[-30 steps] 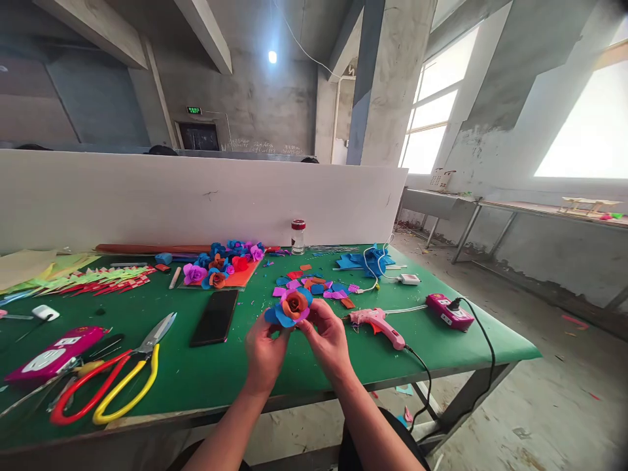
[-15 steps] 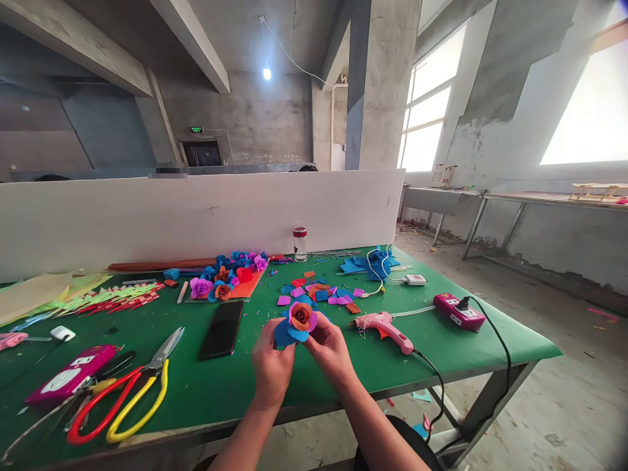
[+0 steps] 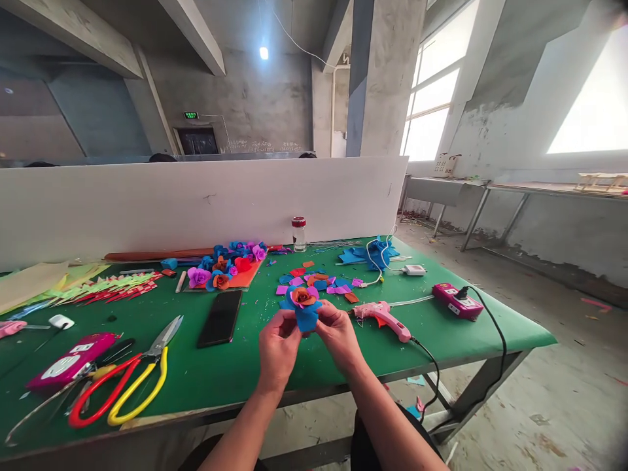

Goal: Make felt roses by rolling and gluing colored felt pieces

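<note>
Head cam: your left hand (image 3: 277, 345) & right hand (image 3: 338, 335) both pinch the foam flower (image 3: 303, 304) btwn them, bloom facing up, w/ glue gun (image 3: 384, 318) nearer your right.

No legible text; green wall sign (image 3: 191, 115) and pink power strip (image 3: 456, 301) labels unreadable.

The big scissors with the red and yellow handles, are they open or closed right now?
Shut: the scissors lie flat on the green table, blades together in one point, handle loops side by side.
</note>
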`<control>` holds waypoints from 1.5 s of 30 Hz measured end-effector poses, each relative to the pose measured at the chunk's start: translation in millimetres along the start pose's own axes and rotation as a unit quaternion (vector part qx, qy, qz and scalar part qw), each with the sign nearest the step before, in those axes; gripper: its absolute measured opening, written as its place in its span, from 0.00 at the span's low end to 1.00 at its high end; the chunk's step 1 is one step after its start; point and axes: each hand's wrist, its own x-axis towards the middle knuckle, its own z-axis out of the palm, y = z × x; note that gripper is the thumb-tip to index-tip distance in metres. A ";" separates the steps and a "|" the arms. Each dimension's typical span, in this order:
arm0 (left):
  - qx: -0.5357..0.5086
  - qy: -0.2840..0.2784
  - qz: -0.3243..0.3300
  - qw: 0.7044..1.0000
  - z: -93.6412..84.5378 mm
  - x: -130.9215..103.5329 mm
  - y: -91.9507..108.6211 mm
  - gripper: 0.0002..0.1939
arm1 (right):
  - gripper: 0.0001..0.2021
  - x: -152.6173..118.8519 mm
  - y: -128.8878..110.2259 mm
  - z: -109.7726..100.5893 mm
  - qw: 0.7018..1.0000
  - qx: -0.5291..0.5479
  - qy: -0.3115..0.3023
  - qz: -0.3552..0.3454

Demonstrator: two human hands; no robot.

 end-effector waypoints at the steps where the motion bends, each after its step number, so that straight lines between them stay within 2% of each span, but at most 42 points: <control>1: -0.014 -0.012 -0.013 1.000 0.6 0.3 0.7 0.09 | 0.13 -0.2 -0.1 -0.5 1.000 0.009 -0.006 0.013; 4: -0.049 -0.028 -0.043 0.997 2.4 0.6 2.7 0.08 | 0.15 -0.2 3.8 -1.8 0.998 0.022 -0.011 0.050; 6: -0.062 -0.027 -0.063 0.996 3.3 0.4 3.5 0.08 | 0.16 0.2 8.6 -3.0 0.998 0.015 0.008 0.060; 10: -0.089 -0.010 -0.102 0.991 3.1 1.0 4.3 0.11 | 0.15 -0.4 14.5 -3.7 0.997 -0.007 0.060 0.037; 16: -0.136 0.014 -0.136 0.981 1.4 3.9 2.3 0.16 | 0.12 -4.7 9.0 3.4 0.998 -0.012 0.068 0.014; 20: -0.154 0.016 -0.133 0.979 0.3 5.2 1.8 0.17 | 0.12 -4.9 6.5 6.5 0.998 0.033 0.047 0.028; 24: -0.152 0.005 -0.127 0.980 -0.1 6.2 1.6 0.17 | 0.16 -3.0 5.1 6.0 0.991 0.097 0.042 0.081; 29: -0.119 -0.013 -0.107 0.987 -1.1 7.4 -1.3 0.18 | 0.18 -1.7 -2.4 7.4 0.978 0.162 0.000 0.128; 33: -0.098 -0.024 -0.087 0.991 -2.6 9.8 -0.9 0.18 | 0.19 -0.7 -7.3 7.9 0.977 0.165 0.010 0.132; 38: -0.138 -0.028 -0.092 0.986 -4.2 12.8 1.1 0.25 | 0.21 -0.4 -7.3 8.7 0.992 0.082 0.021 0.098; 42: -0.153 -0.038 -0.103 0.982 -3.5 12.8 -1.1 0.29 | 0.20 -1.6 -8.6 13.2 0.987 0.120 0.045 0.092; 45: -0.150 -0.015 -0.100 0.984 -0.4 12.1 -2.4 0.29 | 0.18 -2.6 -12.8 16.4 0.985 0.135 0.064 0.088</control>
